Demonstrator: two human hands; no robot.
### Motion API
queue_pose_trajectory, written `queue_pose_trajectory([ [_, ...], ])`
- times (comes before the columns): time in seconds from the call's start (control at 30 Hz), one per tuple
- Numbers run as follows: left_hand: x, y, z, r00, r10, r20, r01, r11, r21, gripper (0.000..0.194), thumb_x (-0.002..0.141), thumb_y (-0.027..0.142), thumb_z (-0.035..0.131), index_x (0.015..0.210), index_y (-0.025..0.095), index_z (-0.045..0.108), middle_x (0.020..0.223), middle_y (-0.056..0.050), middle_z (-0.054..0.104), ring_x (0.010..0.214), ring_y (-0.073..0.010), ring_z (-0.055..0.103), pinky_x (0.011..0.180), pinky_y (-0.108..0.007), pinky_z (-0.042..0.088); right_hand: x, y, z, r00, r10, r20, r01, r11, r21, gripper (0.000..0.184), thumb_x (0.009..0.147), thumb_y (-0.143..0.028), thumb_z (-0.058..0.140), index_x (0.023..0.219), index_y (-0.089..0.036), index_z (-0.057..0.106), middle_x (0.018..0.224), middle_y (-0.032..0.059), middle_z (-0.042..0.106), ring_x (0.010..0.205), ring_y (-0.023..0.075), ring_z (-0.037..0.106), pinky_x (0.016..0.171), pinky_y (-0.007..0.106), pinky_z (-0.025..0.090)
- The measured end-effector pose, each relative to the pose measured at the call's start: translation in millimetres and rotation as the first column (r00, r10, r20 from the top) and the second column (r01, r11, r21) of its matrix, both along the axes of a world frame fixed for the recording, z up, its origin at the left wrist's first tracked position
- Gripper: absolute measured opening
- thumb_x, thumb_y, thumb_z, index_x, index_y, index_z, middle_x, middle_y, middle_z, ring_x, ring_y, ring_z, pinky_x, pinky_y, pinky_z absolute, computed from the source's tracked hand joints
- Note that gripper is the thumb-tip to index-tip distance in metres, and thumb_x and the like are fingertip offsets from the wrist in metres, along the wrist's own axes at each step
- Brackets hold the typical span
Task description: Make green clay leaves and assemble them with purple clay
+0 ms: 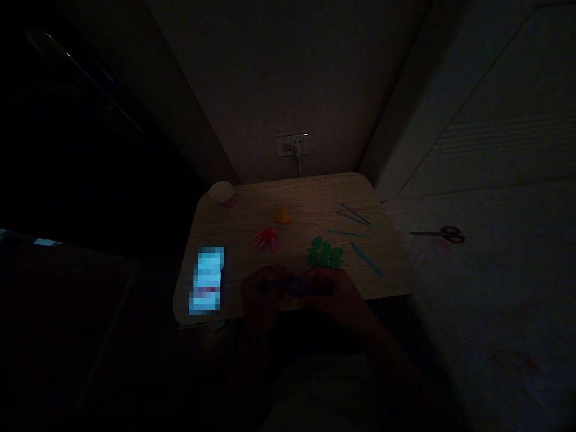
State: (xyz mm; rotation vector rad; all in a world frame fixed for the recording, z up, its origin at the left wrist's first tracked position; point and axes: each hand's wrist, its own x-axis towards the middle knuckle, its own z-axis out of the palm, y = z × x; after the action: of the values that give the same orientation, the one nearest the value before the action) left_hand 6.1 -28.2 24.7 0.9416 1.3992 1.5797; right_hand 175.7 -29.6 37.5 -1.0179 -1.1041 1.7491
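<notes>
In the dim light, my left hand (pixel 265 291) and my right hand (pixel 330 294) meet over the front edge of the small table. Between their closed fingers is a dark purple piece (pixel 294 284) that looks like modelling clay; its shape is hard to make out. Just beyond my right hand lie green leaf-like shapes (pixel 324 253). A red piece with finger-like strands (pixel 267 237) is past my left hand, and an orange cone-like piece (pixel 283 214) stands behind it. To the right is a teal modelling knife (pixel 366 259), with several thin teal sticks (pixel 354 215) farther back.
A lit phone (pixel 207 280) lies on the left of the wooden table (pixel 252 207). A tub (pixel 224 194) stands at the back left corner. Scissors (pixel 443 234) rest on the pale surface at right. The wall socket (pixel 291 145) has a plug and cable.
</notes>
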Motion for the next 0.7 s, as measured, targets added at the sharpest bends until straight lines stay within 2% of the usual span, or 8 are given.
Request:
queue_pose_trajectory([
  [0.13, 2.3, 1.9, 0.1, 0.997, -0.033, 0.075, 0.034, 0.999, -0.01, 0.036, 0.047, 0.019, 0.091, 0.053, 0.017, 0.056, 0.064, 0.0, 0.07, 0.062, -0.0165, 0.067, 0.056, -0.025, 0.056, -5.4, -0.1, 1.2, 0.996, -0.056, 0.068, 0.055, 0.998, 0.004, 0.023, 0.064, -0.032, 0.092, 0.08, -0.022, 0.079, 0.079, 0.0008, 0.08, 0.069, 0.0171, 0.073, 0.066, 0.027, 0.057],
  [0.23, 4.0, 0.5, 1.7, 0.995, -0.076, 0.065, 0.073, 0.996, 0.054, 0.036, 0.053, 0.026, 0.095, 0.06, 0.018, 0.061, 0.066, 0.0, 0.07, 0.064, -0.0164, 0.067, 0.059, -0.025, 0.055, -5.2, 2.1, 2.9, 0.982, -0.144, 0.12, 0.143, 0.99, 0.016, 0.026, 0.065, -0.04, 0.092, 0.068, -0.022, 0.074, 0.063, 0.0003, 0.074, 0.057, 0.0154, 0.067, 0.055, 0.025, 0.052],
  [0.3, 4.3, -0.9, 2.8, 0.985, -0.162, 0.052, 0.155, 0.981, 0.115, 0.036, 0.062, 0.043, 0.094, 0.068, 0.018, 0.068, 0.074, -0.003, 0.072, 0.07, -0.0186, 0.068, 0.064, -0.028, 0.056, -3.0, 4.4, 4.1, 0.968, -0.204, 0.149, 0.201, 0.979, 0.041, 0.032, 0.064, -0.043, 0.092, 0.061, -0.021, 0.069, 0.056, 0.0002, 0.071, 0.051, 0.0148, 0.064, 0.05, 0.024, 0.048],
  [0.4, 4.7, -1.4, 4.0, 0.956, -0.292, 0.016, 0.287, 0.946, 0.148, 0.046, 0.086, 0.062, 0.072, 0.077, 0.017, 0.076, 0.085, -0.009, 0.074, 0.078, -0.0206, 0.069, 0.07, -0.03, 0.056, -0.4, 7.4, 4.9, 0.949, -0.265, 0.172, 0.256, 0.964, 0.071, 0.04, 0.063, -0.047, 0.092, 0.055, -0.022, 0.063, 0.052, 0.0003, 0.067, 0.047, 0.0147, 0.062, 0.047, 0.024, 0.047],
  [0.47, 5.8, -0.4, 4.8, 0.94, -0.341, -0.014, 0.339, 0.929, 0.148, 0.041, 0.091, 0.056, 0.069, 0.079, 0.018, 0.077, 0.086, -0.008, 0.072, 0.079, -0.0194, 0.068, 0.071, -0.029, 0.054, -0.7, 8.4, 3.9, 0.943, -0.288, 0.168, 0.278, 0.957, 0.082, 0.04, 0.064, -0.048, 0.092, 0.055, -0.022, 0.062, 0.051, 0.0001, 0.067, 0.047, 0.015, 0.062, 0.047, 0.024, 0.047],
  [0.53, 7.1, 0.7, 5.4, 0.937, -0.347, -0.045, 0.35, 0.926, 0.145, 0.026, 0.086, 0.044, 0.079, 0.079, 0.019, 0.076, 0.084, -0.005, 0.07, 0.078, -0.0174, 0.066, 0.071, -0.026, 0.053, -2.2, 8.6, 1.6, 0.939, -0.307, 0.154, 0.294, 0.951, 0.101, 0.036, 0.066, -0.049, 0.09, 0.061, -0.022, 0.067, 0.055, 0.0005, 0.069, 0.052, 0.0161, 0.065, 0.051, 0.025, 0.051],
  [0.6, 7.4, 1.2, 5.5, 0.952, -0.3, -0.062, 0.306, 0.941, 0.144, 0.018, 0.08, 0.035, 0.084, 0.081, 0.02, 0.075, 0.082, -0.003, 0.068, 0.078, -0.0163, 0.065, 0.069, -0.024, 0.052, -3.2, 8.3, -0.7, 0.949, -0.291, 0.117, 0.277, 0.953, 0.126, 0.033, 0.07, -0.052, 0.087, 0.072, -0.022, 0.074, 0.064, 0.0021, 0.074, 0.062, 0.0185, 0.07, 0.06, 0.028, 0.057],
  [0.7, 5.4, 0.6, 4.9, 0.97, -0.229, -0.084, 0.239, 0.962, 0.135, 0.019, 0.077, 0.028, 0.085, 0.088, 0.02, 0.072, 0.086, -0.002, 0.068, 0.08, -0.0164, 0.066, 0.072, -0.024, 0.054, -1.8, 7.9, -2.2, 0.978, -0.199, 0.06, 0.188, 0.971, 0.146, 0.034, 0.077, -0.055, 0.082, 0.087, -0.022, 0.079, 0.08, 0.0048, 0.08, 0.078, 0.0223, 0.076, 0.075, 0.034, 0.062],
])
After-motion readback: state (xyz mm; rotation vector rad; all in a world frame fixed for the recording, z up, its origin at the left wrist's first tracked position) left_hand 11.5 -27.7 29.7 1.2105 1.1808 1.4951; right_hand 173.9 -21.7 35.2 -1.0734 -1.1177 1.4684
